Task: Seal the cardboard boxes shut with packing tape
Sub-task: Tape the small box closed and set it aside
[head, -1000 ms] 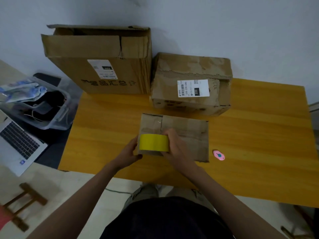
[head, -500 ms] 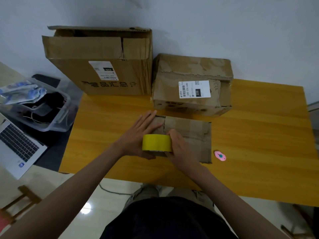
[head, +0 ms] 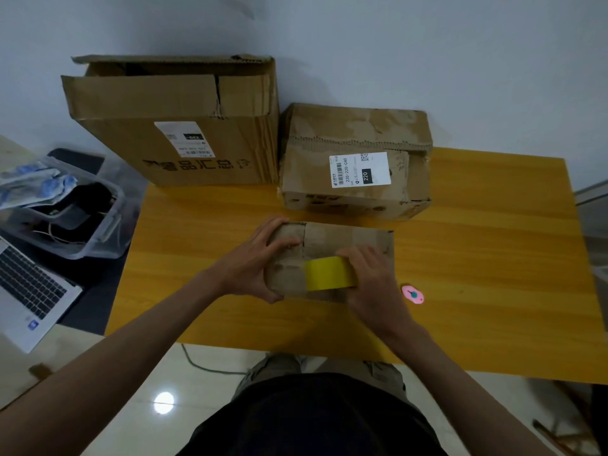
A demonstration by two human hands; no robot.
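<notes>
A small flat cardboard box [head: 342, 240] lies on the yellow wooden table [head: 487, 264] in front of me. My left hand [head: 255, 261] clasps the box's left end, fingers over its top and thumb at the near edge. My right hand [head: 373, 278] grips a roll of yellow packing tape [head: 329, 273] that rests on the box's near side. Behind stand a large cardboard box [head: 184, 126] with loose top flaps and a worn medium cardboard box [head: 355, 159] with a white label.
A small pink cutter [head: 413, 294] lies on the table right of my right hand. Left of the table are a clear plastic bin [head: 98, 238] with cables and bags and an open laptop [head: 29, 291]. The wall runs close behind the boxes.
My left hand moved from flat on the box top to gripping its left end. The tape roll and my right hand shifted right along the box.
</notes>
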